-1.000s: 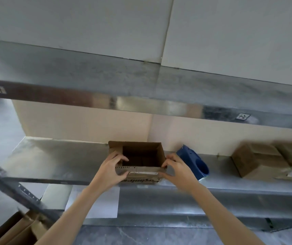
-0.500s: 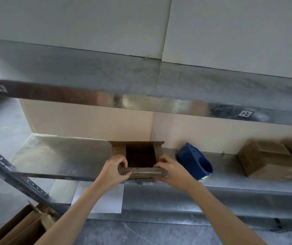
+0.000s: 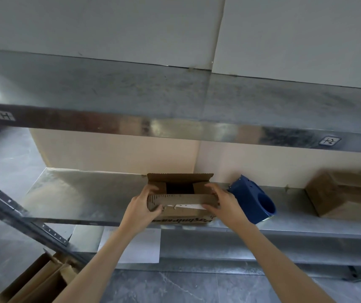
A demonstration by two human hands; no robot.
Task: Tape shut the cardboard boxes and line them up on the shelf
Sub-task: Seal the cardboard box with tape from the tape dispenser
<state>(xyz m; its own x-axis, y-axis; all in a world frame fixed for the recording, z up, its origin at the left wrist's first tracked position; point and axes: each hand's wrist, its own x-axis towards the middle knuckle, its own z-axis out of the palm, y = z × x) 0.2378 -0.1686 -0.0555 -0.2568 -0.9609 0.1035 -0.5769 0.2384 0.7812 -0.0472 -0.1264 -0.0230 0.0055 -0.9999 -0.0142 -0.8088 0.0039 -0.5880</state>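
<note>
Not much is ticked off yet, by the look of it. The open box [image 3: 180, 212] is parked at the front edge of the metal shelf [image 3: 76, 193], a bit toward 6 o'clock from the middle of the view. Its side flaps are folded in, the far flap is stood up at 12 o'clock, and the near flap is held partway over. That flap's left end is gripped by the left hand [image 3: 144, 206], fingers curled over the top and thumb tucked under, and the right end is pinched the same way by the right hand [image 3: 223, 204]. No tape is seen over the seam, so closing, taping and lining up are judged to be left for this one. A blue tape dispenser [image 3: 253, 202] is lying untouched just beside the box at its 3 o'clock. Further out that way, closed boxes [image 3: 339, 193] are already sat on the shelf, though taped or not can't be told. Dark print is seen upside down on the box front, only partly readable. An "H" tag [image 3: 4, 115] is stuck on the upper shelf [image 3: 175, 125] at 9 o'clock, and another tag [image 3: 329, 141] at 3 o'clock is too blurred to be read for sure.
</note>
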